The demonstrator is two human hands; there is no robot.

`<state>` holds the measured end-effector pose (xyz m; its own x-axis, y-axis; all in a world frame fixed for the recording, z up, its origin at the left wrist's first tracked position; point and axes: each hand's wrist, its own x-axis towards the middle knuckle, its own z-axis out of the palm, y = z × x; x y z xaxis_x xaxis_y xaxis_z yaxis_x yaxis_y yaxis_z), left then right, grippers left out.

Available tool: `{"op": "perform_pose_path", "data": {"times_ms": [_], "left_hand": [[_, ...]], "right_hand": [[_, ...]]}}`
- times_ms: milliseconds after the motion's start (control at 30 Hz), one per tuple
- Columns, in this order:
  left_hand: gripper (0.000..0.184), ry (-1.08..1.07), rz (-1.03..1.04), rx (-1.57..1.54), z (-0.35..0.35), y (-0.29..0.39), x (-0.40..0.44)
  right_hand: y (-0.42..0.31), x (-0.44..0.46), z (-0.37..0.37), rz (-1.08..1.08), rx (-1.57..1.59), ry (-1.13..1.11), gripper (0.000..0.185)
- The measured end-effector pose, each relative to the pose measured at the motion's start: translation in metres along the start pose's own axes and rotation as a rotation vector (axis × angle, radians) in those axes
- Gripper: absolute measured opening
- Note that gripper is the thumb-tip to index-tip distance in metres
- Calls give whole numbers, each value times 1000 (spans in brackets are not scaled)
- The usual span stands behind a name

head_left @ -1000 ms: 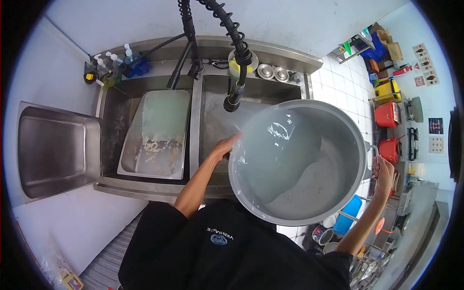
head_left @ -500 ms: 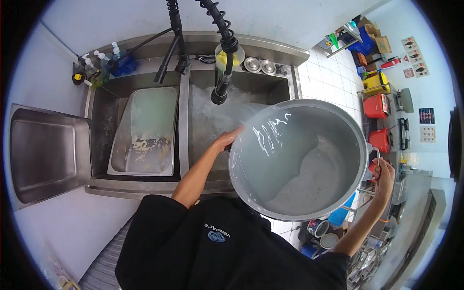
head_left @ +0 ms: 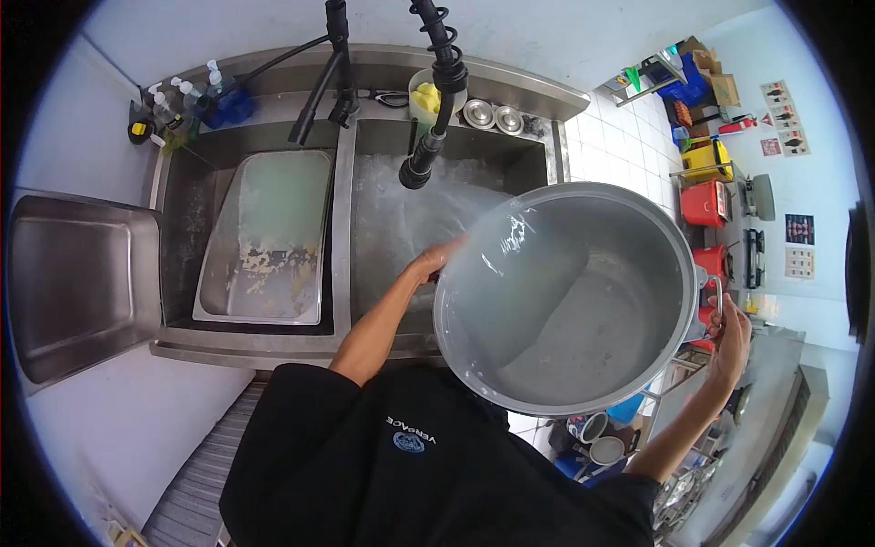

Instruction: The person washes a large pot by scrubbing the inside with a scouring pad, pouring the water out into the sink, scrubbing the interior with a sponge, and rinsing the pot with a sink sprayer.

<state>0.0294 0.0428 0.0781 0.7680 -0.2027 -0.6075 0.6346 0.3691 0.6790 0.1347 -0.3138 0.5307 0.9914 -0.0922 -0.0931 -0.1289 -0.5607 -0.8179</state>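
A large grey pot [head_left: 620, 337] is tilted toward the right sink basin [head_left: 383, 264], with cloudy water inside it and pouring over its left rim. My left hand [head_left: 432, 261] grips the pot's left side, its fingertips partly hidden behind the rim. On the other side my right hand [head_left: 730, 335] is closed around the metal loop handle [head_left: 716, 296]. Above the basin hangs a black spray faucet [head_left: 416, 171]. Water is spread over the basin's bottom.
In the left basin lies a steel tray [head_left: 260, 296] with cloudy water and pale residue. Pump bottles [head_left: 216, 84], a tub with yellow sponges [head_left: 425, 98] and two round metal lids [head_left: 493, 116] line the back ledge. Another steel pan [head_left: 84, 287] stands at far left.
The water in the pot has dropped, baring more of its bottom, and more water has spread in the right basin. Both hands have kept their hold. The view has shifted slightly.
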Motion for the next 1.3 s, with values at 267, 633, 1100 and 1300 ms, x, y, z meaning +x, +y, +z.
{"op": "perform_pose_path", "data": {"times_ms": [267,633,1100,1300], "left_hand": [[81,12,-67,-31,-1,-1,3],[79,24,23,-32,1,4,-7],[80,-73,-6,-216,8,-45,26],[80,-67,64,-325,20,-52,29]], "right_hand": [[-24,-7,19,4,-60,39,36],[-33,-25,31,-35,-33,48,40],[-72,-38,88,-215,67,26,36],[-110,-47,131,-304,54,16,39]]}}
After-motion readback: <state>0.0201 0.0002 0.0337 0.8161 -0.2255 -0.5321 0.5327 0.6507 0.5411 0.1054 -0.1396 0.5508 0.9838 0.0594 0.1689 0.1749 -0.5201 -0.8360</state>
